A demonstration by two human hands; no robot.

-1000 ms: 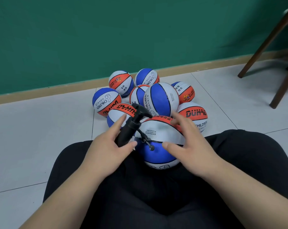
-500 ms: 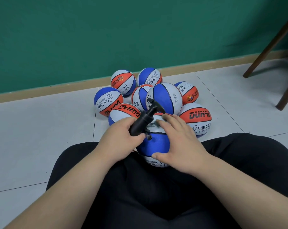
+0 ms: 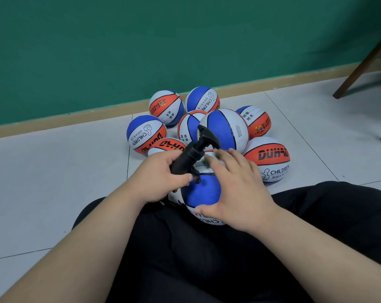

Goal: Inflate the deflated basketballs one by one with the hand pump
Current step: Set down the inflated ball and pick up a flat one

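Note:
A blue, white and orange basketball (image 3: 201,190) sits between my knees on my lap. My left hand (image 3: 161,179) grips the barrel of the black hand pump (image 3: 193,153), whose T-handle points up and away. The pump's nozzle meets the ball's top at the valve. My right hand (image 3: 237,189) lies over the ball's right side, fingers spread and thumb low on the front. Behind it lies a pile of several more basketballs (image 3: 224,129) of the same colours.
The balls rest on a pale tiled floor (image 3: 54,171) close to a green wall with a wooden skirting board (image 3: 76,119). Dark wooden furniture legs (image 3: 360,68) stand at the right edge. My black trousers (image 3: 207,259) fill the foreground.
My left hand closed round the pump barrel and tilted it more upright. My right hand slid further over the ball, which turned its blue panel toward me.

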